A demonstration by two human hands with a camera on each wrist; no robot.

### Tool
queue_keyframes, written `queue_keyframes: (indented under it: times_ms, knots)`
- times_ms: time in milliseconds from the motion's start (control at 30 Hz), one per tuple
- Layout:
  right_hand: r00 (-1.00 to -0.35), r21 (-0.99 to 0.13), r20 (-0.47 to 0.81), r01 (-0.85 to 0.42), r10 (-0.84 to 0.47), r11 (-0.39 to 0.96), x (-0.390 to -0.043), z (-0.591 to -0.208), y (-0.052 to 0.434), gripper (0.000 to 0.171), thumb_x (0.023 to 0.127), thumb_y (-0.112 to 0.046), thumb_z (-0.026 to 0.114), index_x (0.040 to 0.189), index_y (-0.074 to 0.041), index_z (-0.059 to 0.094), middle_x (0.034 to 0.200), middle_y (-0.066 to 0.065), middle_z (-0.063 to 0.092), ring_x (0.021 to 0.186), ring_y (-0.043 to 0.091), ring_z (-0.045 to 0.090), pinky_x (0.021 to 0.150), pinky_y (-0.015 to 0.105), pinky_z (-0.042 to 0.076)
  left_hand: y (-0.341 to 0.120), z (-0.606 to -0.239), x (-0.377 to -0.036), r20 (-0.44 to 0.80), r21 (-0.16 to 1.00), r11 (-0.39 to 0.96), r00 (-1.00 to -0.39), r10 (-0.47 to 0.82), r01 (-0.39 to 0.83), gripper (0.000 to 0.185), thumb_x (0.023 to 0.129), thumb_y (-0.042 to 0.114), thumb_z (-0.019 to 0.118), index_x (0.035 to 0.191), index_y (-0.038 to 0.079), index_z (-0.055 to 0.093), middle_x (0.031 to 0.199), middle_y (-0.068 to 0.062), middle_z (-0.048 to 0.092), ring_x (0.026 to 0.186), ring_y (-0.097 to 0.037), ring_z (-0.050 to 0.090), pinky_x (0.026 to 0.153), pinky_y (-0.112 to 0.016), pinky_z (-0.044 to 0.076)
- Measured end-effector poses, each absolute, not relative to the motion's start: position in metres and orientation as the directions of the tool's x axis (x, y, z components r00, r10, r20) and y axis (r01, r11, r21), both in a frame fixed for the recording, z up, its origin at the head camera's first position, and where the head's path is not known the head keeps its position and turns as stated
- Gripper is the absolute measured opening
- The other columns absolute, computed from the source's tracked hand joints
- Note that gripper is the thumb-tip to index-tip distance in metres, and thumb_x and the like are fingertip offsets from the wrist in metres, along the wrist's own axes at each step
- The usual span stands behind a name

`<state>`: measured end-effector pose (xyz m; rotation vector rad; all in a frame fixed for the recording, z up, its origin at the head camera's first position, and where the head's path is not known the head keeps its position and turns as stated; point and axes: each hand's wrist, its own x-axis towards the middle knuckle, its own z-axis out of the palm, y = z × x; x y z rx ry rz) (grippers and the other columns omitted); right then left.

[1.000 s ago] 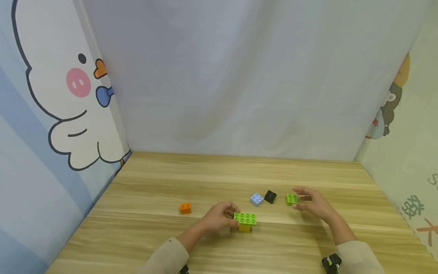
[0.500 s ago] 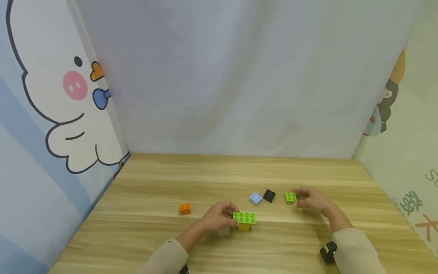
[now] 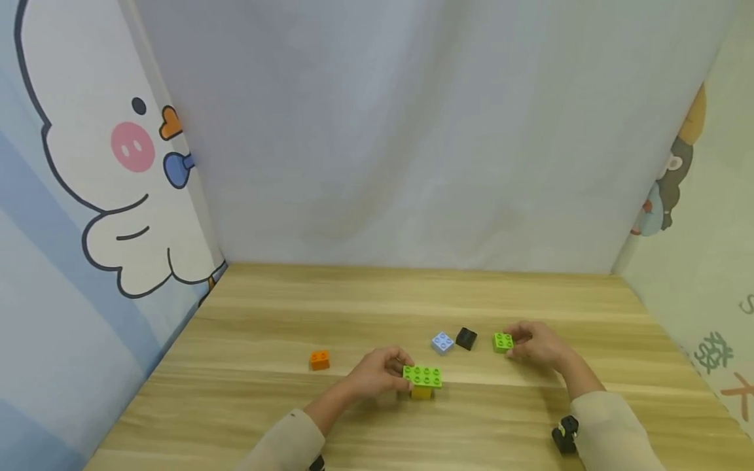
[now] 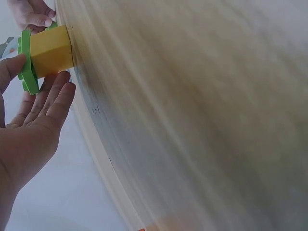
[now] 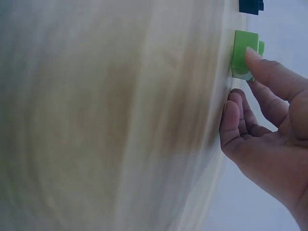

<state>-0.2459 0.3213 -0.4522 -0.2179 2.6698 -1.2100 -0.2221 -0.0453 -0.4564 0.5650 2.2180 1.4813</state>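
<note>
Both hands gripping bricks, one apiece.
Left hand point(image 3: 377, 374) pinches the left end of the plate point(image 3: 422, 375), which sits studs up on the yellow block point(image 3: 421, 393), low at the table point(image 3: 471, 425). Right hand point(image 3: 538, 345) pinches the green block point(image 3: 503, 342) from its right side, on the table near the black block point(image 3: 466, 338); blue block point(image 3: 442, 343) just left of that, orange block point(image 3: 320, 360) well apart, farther left.

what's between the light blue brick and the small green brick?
The black brick, nearer the light blue brick than the small green brick. The head view shows all three.
</note>
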Motion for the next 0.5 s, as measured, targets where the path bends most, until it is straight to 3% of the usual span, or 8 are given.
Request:
queue_keyframes:
  times_ms: [200, 500]
  knots:
    - [-0.976, -0.749, -0.092, -0.061, -0.195, 0.659, -0.2423, -0.4489, 0.3196, 0.046, 0.087, -0.002, 0.074, 0.125, 0.018, 0.059, 0.114, 0.027, 0.066, 0.104, 0.037, 0.062, 0.088, 0.047, 0.054, -0.0451, -0.4585, -0.2211, -0.122, 0.929, 0.356, -0.829, 0.546, 0.097, 0.031, 0.083, -0.002, 0.078, 0.111, 0.0, 0.065, 0.104, -0.011, 0.074, 0.099, -0.022, 0.07, 0.09, -0.038, 0.058]
    - [-0.969, -0.746, -0.072, -0.105, -0.236, 0.657, -0.2421, -0.4433, 0.3179, 0.043, 0.089, -0.004, 0.073, 0.124, 0.017, 0.06, 0.114, 0.025, 0.067, 0.104, 0.035, 0.063, 0.086, 0.043, 0.054, -0.0461, -0.458, -0.2218, -0.127, 0.925, 0.367, -0.835, 0.536, 0.095, 0.032, 0.084, -0.001, 0.078, 0.113, 0.0, 0.066, 0.106, -0.011, 0.074, 0.1, -0.023, 0.07, 0.09, -0.039, 0.058]
